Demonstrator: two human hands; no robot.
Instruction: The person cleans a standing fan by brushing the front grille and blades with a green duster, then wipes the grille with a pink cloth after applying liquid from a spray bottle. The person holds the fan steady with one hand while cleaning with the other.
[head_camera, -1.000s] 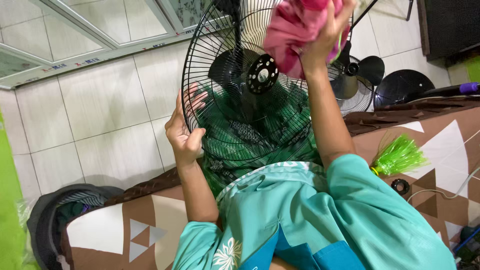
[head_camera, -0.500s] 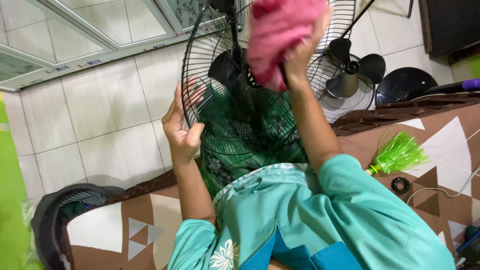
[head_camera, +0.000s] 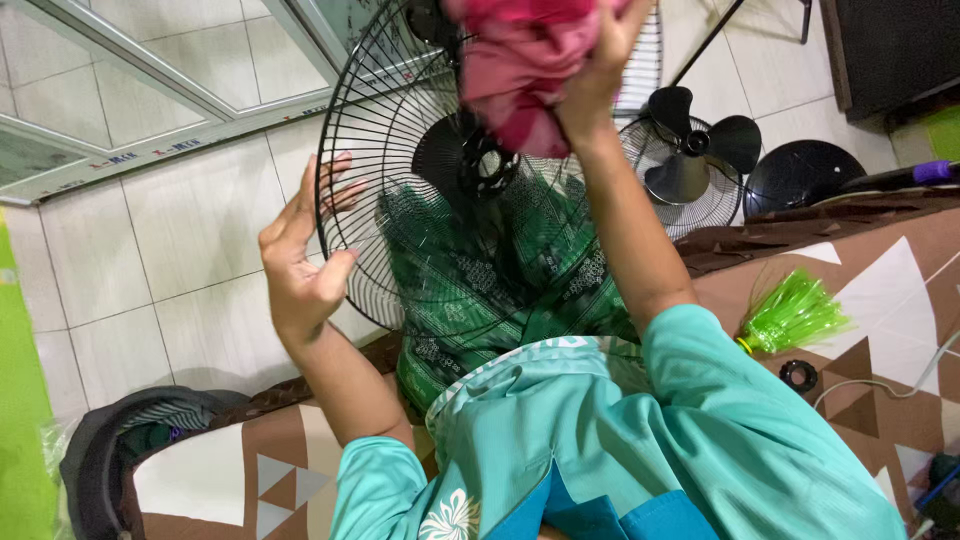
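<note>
Head view looks down on a black wire fan guard (head_camera: 400, 200) held upright over the person's lap, above green patterned fabric. The left hand (head_camera: 300, 260) pinches the guard's outer rim, thumb on the near side and fingers (head_camera: 335, 190) on the far side showing through the wires. The right hand (head_camera: 590, 75) is closed on a bunched pink cloth (head_camera: 520, 60), pressed to the wires just above the dark centre hub. The grip on the rim looks light and sits at one edge only, so I judge that a firm push from the cloth could swing or tip the guard away from the left fingers. Thin wires could also snag the cloth's folds or catch a fingertip poking through. Beyond the right fingers, a second fan with black blades (head_camera: 690, 150) stands on the tiled floor; a slipping guard could knock it.
</note>
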